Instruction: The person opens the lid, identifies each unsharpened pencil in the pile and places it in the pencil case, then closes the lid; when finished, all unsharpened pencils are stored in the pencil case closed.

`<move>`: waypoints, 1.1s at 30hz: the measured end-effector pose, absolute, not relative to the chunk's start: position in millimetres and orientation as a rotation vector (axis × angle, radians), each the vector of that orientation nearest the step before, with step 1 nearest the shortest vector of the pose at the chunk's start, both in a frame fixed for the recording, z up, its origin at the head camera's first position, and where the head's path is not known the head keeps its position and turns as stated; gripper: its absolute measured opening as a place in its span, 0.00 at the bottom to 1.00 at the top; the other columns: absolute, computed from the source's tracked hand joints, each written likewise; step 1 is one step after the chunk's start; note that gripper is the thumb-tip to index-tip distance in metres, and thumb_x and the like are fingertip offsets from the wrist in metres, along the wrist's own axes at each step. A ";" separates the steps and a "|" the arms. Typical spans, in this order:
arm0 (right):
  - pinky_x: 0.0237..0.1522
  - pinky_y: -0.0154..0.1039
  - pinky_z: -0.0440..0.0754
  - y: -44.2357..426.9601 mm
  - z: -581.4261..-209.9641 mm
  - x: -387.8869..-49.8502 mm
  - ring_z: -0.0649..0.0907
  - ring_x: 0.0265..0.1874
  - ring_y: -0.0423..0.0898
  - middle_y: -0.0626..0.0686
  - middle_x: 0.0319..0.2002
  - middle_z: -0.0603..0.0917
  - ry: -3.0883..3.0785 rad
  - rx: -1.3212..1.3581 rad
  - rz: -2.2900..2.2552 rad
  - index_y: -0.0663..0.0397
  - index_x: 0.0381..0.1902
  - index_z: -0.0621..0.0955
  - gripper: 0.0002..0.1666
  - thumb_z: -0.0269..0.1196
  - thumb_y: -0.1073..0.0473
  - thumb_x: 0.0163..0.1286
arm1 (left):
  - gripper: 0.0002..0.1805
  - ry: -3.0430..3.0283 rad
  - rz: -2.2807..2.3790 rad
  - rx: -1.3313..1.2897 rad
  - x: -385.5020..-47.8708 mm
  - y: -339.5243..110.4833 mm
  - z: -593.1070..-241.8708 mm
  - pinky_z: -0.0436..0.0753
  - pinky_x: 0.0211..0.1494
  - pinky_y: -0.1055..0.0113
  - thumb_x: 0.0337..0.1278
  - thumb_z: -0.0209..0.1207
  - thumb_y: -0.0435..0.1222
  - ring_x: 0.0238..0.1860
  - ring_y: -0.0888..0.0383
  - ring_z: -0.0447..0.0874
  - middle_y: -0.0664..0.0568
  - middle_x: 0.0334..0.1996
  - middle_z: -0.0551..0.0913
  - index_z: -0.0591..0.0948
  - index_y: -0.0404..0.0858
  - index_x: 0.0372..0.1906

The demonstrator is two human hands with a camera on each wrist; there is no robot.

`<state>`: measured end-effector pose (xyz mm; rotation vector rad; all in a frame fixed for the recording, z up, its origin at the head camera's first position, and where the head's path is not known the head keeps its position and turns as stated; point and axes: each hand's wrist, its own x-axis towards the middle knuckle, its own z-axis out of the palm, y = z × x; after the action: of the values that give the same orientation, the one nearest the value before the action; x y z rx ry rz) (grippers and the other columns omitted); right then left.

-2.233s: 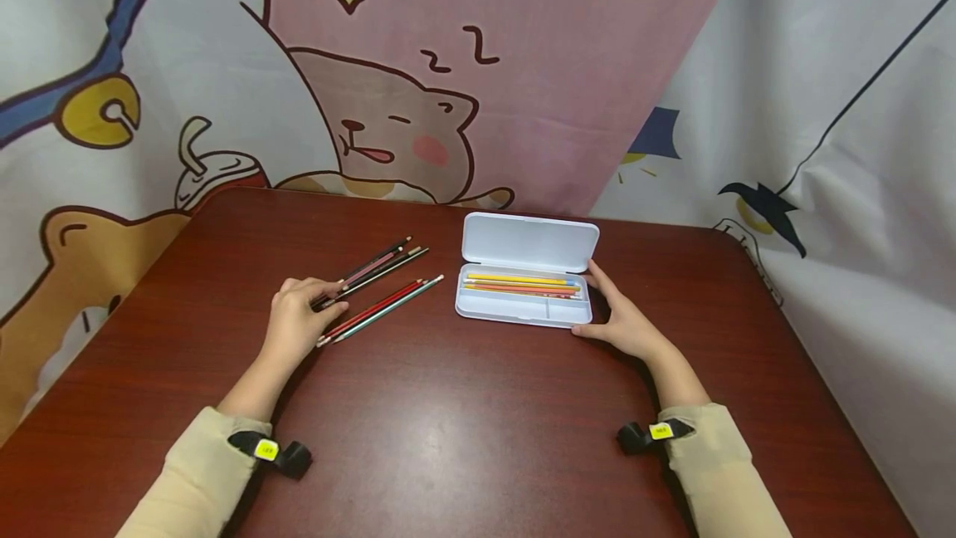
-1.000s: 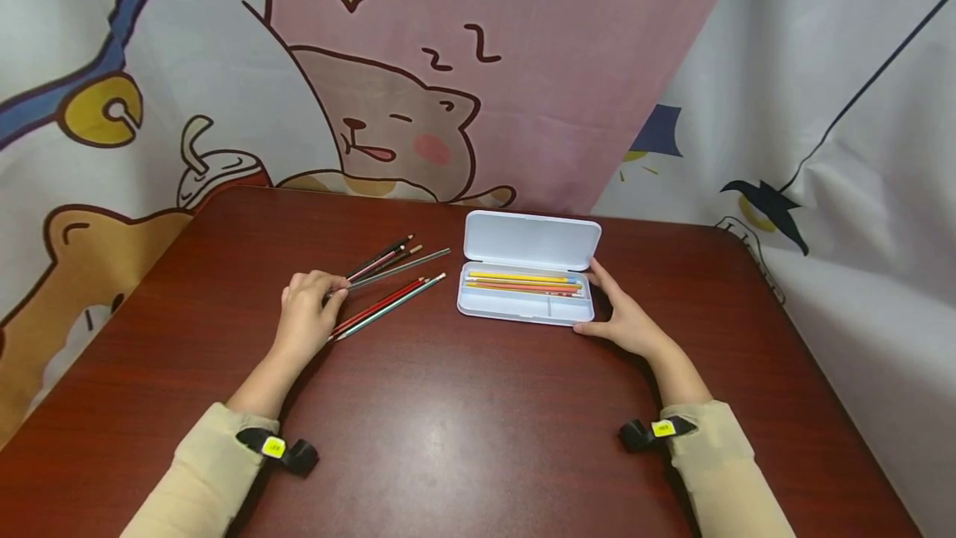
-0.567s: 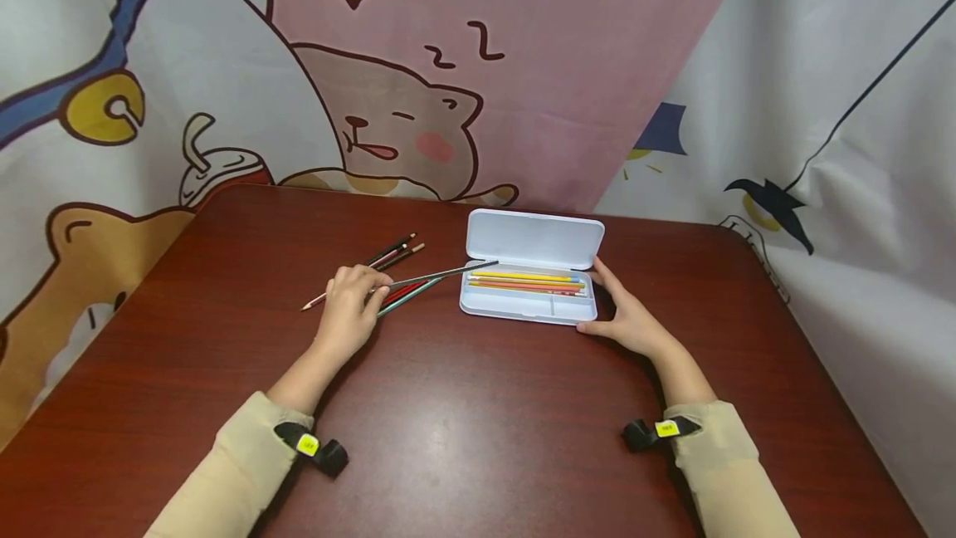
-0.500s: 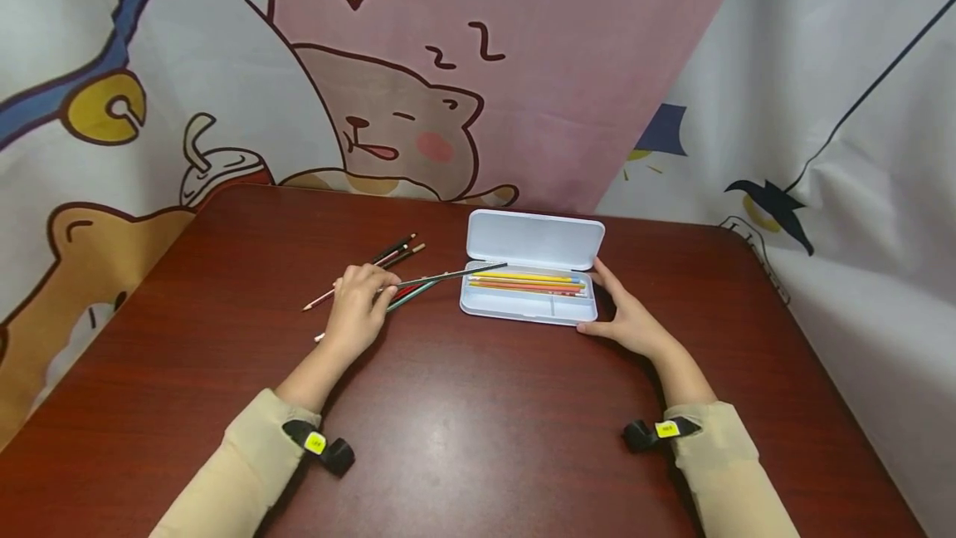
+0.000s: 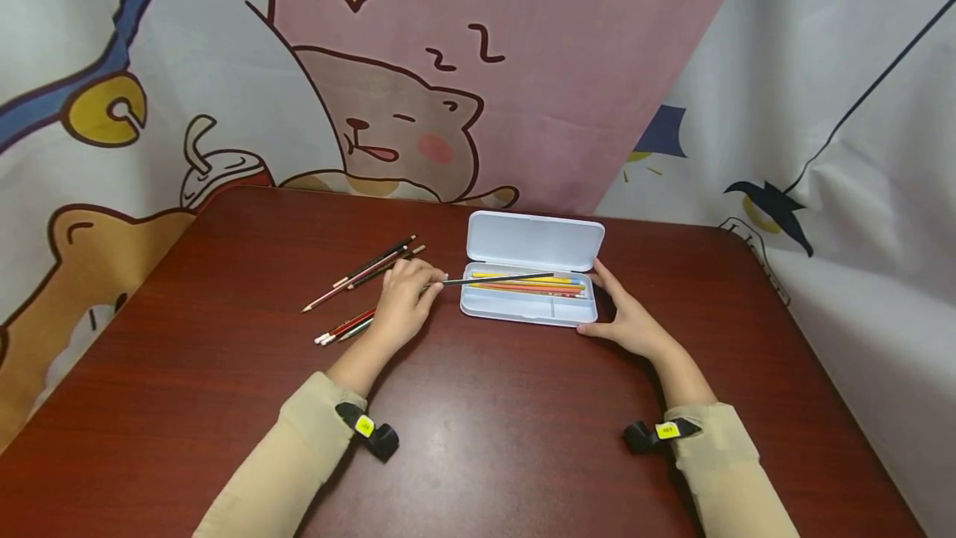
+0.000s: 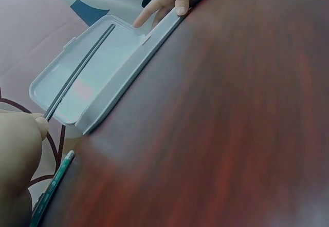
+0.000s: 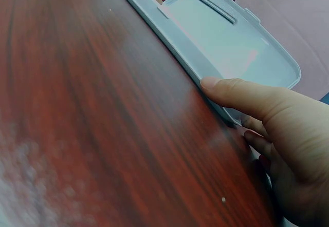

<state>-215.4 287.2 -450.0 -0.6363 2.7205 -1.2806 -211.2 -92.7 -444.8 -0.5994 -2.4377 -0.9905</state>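
In the head view my left hand [image 5: 406, 301] pinches a dark pencil [image 5: 508, 278] near its left end. The pencil reaches rightward over an open white pencil case [image 5: 502, 305], nearly level. Several yellow and orange pencils [image 5: 523, 287] lie in the case's rear compartment. My right hand [image 5: 635, 324] grips the case's right end, thumb at the front edge and fingers at the far side. From the right wrist, the thumb [image 7: 236, 91] presses the case's edge. The left wrist view shows the held pencil [image 6: 79, 70] in front of the raised lid [image 6: 103, 57].
Left of the case, several dark and pinkish pencils [image 5: 324, 295] lie loose on the brown table [image 5: 463, 438]. A second bunch with red pencils [image 5: 349, 325] is partly hidden under the left hand and wrist. A printed curtain [image 5: 560, 65] hangs behind the table.
My left hand has picked the dark pencil from the left pile and carried it right, until it hangs over the case. The right hand stays at the case.
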 end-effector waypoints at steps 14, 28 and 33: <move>0.65 0.59 0.49 288.5 -452.0 -216.2 0.58 0.68 0.55 0.59 0.68 0.64 2.740 -0.644 -1.256 0.45 0.77 0.43 0.68 0.76 0.57 0.51 | 0.05 -2.426 -1.012 -0.667 -226.8 -63.5 -446.7 0.65 0.48 0.54 0.56 0.63 0.30 0.44 0.51 0.71 0.50 0.38 0.80 0.85 0.37 0.38; 0.65 0.59 0.50 287.0 -450.9 -216.6 0.59 0.67 0.55 0.59 0.67 0.65 2.747 -0.645 -1.257 0.44 0.77 0.43 0.68 0.76 0.57 0.51 | 0.05 -2.482 -1.034 -0.643 -240.8 -44.5 -449.6 0.65 0.48 0.54 0.57 0.63 0.31 0.45 0.51 0.71 0.51 0.38 0.80 0.85 0.39 0.38; 0.65 0.60 0.50 286.5 -449.6 -216.0 0.59 0.67 0.55 0.60 0.67 0.65 2.744 -0.635 -1.261 0.43 0.77 0.43 0.68 0.76 0.57 0.51 | 0.05 -2.531 -1.017 -0.631 -243.4 -39.4 -451.2 0.64 0.51 0.55 0.58 0.63 0.33 0.46 0.53 0.71 0.52 0.39 0.81 0.86 0.40 0.39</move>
<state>-216.0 286.5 -449.6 -0.6355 2.7442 -1.2613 -243.4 -39.4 -451.2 -0.6309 -2.5311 -1.0173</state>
